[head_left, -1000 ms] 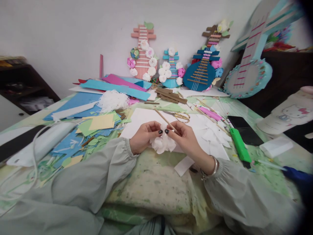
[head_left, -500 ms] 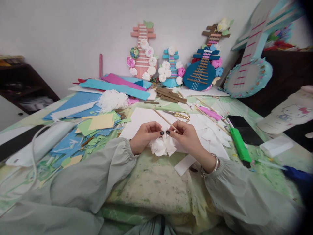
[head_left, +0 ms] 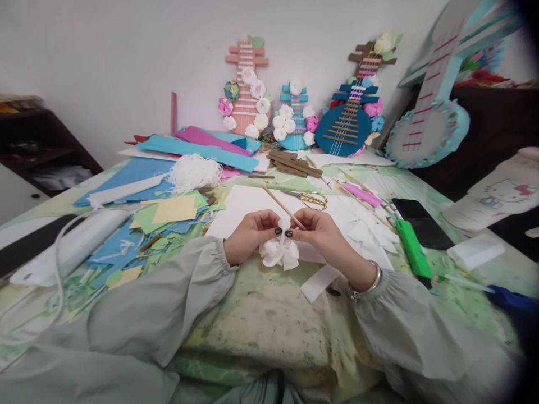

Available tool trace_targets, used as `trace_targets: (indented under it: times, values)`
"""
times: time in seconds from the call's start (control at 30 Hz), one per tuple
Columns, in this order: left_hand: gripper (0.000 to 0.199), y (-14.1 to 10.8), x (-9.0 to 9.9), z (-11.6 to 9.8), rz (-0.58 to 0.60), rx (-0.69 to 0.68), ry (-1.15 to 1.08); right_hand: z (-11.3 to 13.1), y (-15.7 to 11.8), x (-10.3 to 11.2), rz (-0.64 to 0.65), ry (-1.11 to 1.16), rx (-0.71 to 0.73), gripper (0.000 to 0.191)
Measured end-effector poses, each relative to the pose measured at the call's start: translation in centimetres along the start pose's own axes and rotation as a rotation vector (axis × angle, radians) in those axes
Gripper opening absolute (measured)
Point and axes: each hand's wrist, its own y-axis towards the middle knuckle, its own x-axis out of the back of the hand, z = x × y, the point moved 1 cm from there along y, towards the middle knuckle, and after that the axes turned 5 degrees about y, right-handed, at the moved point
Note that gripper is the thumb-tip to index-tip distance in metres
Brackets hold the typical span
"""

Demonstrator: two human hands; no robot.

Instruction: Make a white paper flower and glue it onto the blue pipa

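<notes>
A white paper flower [head_left: 279, 253] hangs petals-down between my two hands, its gathered base pinched at the top. My left hand [head_left: 255, 233] grips the base from the left, thumb pressed against the fingers. From the other side my right hand [head_left: 316, 230] pinches the same base, and a thin wooden stick [head_left: 281, 203] is also held in its fingers, slanting up to the left. Beneath and behind the hands lies a white paper sheet [head_left: 238, 205]. Gold-handled scissors [head_left: 312, 200] rest on it just beyond my right hand.
White paper pieces [head_left: 370, 227] and a green glue gun [head_left: 411, 247] lie to the right, near a black phone [head_left: 421, 223]. Coloured paper scraps [head_left: 162, 219] and white string [head_left: 196, 173] cover the left. Decorated paper lutes [head_left: 344, 130] lean on the wall. A cup [head_left: 492, 193] stands far right.
The flower has turned slightly and its petals sit closer together. My right thumb has shifted a little lower, while the left hand stays almost in place.
</notes>
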Motion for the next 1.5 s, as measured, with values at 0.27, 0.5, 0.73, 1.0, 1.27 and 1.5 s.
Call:
trace_targets:
  times: [0.27, 0.5, 0.73, 1.0, 1.27, 1.5]
  values:
    - [0.035, 0.00, 0.03, 0.10, -0.016, 0.015, 0.012, 0.13, -0.03, -0.04, -0.013, -0.026, -0.007, 0.031]
    - [0.034, -0.02, 0.02, 0.07, -0.013, -0.015, 0.036, 0.33, 0.08, -0.01, -0.090, -0.079, -0.011, 0.031]
    - [0.034, -0.02, 0.02, 0.08, -0.018, -0.025, 0.044, 0.23, -0.08, -0.03, -0.065, 0.006, -0.013, 0.031]
    - [0.033, 0.01, 0.05, 0.01, 0.000, -0.039, 0.091, 0.31, -0.18, -0.06, -0.029, 0.027, -0.045, 0.028]
    - [0.036, -0.02, -0.29, -0.15, -0.007, 0.011, 0.117, 0.01, -0.06, -0.06, -0.068, 0.066, -0.067, 0.033]
    - [0.036, -0.07, -0.22, 0.16, -0.044, -0.018, 0.121, -0.04, -0.10, 0.09, -0.027, 0.026, -0.082, 0.028]
